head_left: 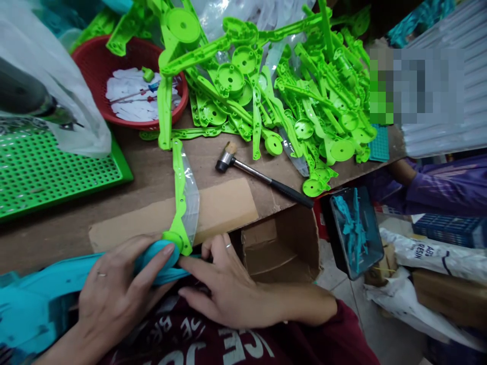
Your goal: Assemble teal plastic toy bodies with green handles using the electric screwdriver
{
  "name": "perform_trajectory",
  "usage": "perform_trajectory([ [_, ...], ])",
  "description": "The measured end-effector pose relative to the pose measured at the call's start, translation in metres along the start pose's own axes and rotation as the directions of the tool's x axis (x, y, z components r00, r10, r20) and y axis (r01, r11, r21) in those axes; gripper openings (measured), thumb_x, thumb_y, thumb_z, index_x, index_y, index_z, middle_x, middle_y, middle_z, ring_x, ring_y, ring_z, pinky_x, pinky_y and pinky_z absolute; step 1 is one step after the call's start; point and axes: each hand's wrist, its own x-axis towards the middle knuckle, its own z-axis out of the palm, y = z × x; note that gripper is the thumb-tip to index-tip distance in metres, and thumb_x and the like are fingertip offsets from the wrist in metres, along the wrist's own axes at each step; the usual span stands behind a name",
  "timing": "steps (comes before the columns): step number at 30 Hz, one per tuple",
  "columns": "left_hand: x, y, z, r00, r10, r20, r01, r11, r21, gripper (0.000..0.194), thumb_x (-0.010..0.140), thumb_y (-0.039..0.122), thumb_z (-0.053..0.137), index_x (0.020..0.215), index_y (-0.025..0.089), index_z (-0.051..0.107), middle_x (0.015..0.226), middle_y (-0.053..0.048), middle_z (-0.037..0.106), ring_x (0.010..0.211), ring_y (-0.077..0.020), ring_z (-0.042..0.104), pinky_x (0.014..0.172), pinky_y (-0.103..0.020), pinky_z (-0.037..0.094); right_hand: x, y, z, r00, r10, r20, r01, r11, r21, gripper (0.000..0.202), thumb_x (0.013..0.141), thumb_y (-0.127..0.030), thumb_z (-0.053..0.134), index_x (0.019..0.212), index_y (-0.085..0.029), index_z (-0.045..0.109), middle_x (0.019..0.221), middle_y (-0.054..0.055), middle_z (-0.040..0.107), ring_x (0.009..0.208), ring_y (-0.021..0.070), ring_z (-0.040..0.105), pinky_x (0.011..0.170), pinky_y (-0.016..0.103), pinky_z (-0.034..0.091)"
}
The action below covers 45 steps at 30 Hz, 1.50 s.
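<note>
My left hand (pixel 122 289) is closed on a long blue plastic part (pixel 72 268) near the table's front edge, its fingers over the part's round end. Against that round end lies the rounded end of a green plastic arm (pixel 179 197), which has a clear plastic piece (pixel 191 197) along its side. My right hand (pixel 232 284), a ring on one finger, has its fingers bent with the fingertips at the blue part's right end. Whether it pinches anything there is hard to see.
A hammer (pixel 266 178) lies right of the green arm, near a cardboard strip (pixel 224 205). Behind are a heap of green parts (pixel 243 61) and a red basket (pixel 91 66). A green perforated tray (pixel 49 172) stands left. An open cardboard box (pixel 281 248) sits below the edge; another person's sleeve (pixel 441 187) shows right.
</note>
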Motion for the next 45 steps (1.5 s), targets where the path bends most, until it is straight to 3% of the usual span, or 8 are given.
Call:
perform_trajectory([
  [10,0.001,-0.012,0.002,0.989,0.144,0.017,-0.145,0.988,0.046,0.068,0.090,0.032,0.068,0.151,0.021,0.038,0.119,-0.018,0.062,0.110,-0.0350,0.064,0.092,-0.046,0.052,0.003,0.026,0.019,0.968,-0.202,-0.148,0.179,0.972,-0.154,0.029,0.097,-0.036,0.053,0.118,-0.018,0.063,0.108,0.011,0.050,0.100,0.0209,0.047,0.085,0.035,0.047],
  [15,0.002,-0.002,-0.002,0.984,0.176,-0.033,-0.175,0.984,0.043,0.054,0.090,0.015,0.065,0.141,0.009,0.050,0.123,-0.023,0.064,0.109,-0.0350,0.065,0.103,-0.051,0.046,0.006,0.042,-0.010,0.898,-0.396,-0.192,0.337,0.899,-0.280,0.036,0.100,-0.035,0.049,0.125,-0.010,0.057,0.102,0.011,0.060,0.095,0.0193,0.054,0.078,0.031,0.050],
  [22,-0.003,-0.001,0.011,0.967,0.223,-0.124,-0.213,0.973,0.091,0.053,0.093,0.023,0.063,0.140,0.003,0.050,0.131,-0.027,0.062,0.114,-0.0369,0.065,0.104,-0.050,0.046,0.069,0.030,-0.065,0.813,-0.522,0.257,0.543,0.523,-0.657,0.038,0.103,-0.019,0.039,0.139,-0.015,0.048,0.152,0.010,0.045,0.135,0.0289,0.040,0.098,0.042,0.044],
  [28,-0.009,-0.002,0.016,0.972,0.186,-0.143,-0.173,0.980,0.094,0.057,0.094,0.024,0.061,0.146,0.007,0.045,0.137,-0.026,0.059,0.120,-0.0368,0.063,0.110,-0.052,0.042,0.096,0.021,-0.072,0.655,-0.526,0.543,0.742,0.312,-0.594,0.039,0.107,-0.041,0.031,0.114,-0.016,0.059,0.114,0.009,0.065,0.112,0.0241,0.052,0.088,0.039,0.041],
  [33,-0.007,0.004,0.028,0.973,0.150,-0.177,-0.144,0.989,0.042,0.056,0.094,0.021,0.061,0.146,0.009,0.045,0.138,-0.023,0.060,0.132,-0.0371,0.054,0.113,-0.052,0.039,0.095,0.020,-0.074,0.720,-0.433,0.543,0.692,0.381,-0.613,0.037,0.100,-0.047,0.048,0.114,-0.015,0.060,0.111,0.011,0.062,0.105,0.0257,0.052,0.082,0.038,0.042],
  [39,0.000,0.024,0.023,0.979,0.016,-0.204,-0.019,1.000,-0.013,0.052,0.092,0.008,0.054,0.143,0.014,0.049,0.150,-0.020,0.049,0.143,-0.0337,0.041,0.118,-0.055,0.033,0.084,-0.017,-0.096,0.874,-0.230,0.428,0.485,0.464,-0.741,0.041,0.086,-0.018,0.068,0.125,-0.014,0.058,0.127,0.016,0.058,0.118,0.0323,0.051,0.095,0.046,0.047],
  [43,-0.042,0.010,0.000,0.931,0.104,-0.351,-0.149,0.983,-0.104,0.046,0.088,0.008,0.058,0.134,0.013,0.056,0.134,-0.017,0.064,0.135,-0.0286,0.051,0.112,-0.046,0.044,0.092,-0.053,-0.099,0.883,-0.343,0.320,0.459,0.494,-0.739,0.035,0.094,-0.023,0.058,0.129,-0.016,0.056,0.124,0.016,0.060,0.112,0.0315,0.055,0.092,0.049,0.051],
  [45,-0.082,0.005,-0.006,0.910,-0.041,-0.413,-0.072,0.964,-0.254,0.038,0.089,0.007,0.056,0.125,0.015,0.061,0.116,-0.012,0.073,0.116,-0.0221,0.065,0.102,-0.037,0.053,0.102,-0.073,-0.082,0.841,-0.419,0.342,0.527,0.489,-0.695,0.031,0.099,-0.028,0.052,0.128,-0.017,0.056,0.119,0.015,0.063,0.107,0.0301,0.057,0.086,0.047,0.053],
])
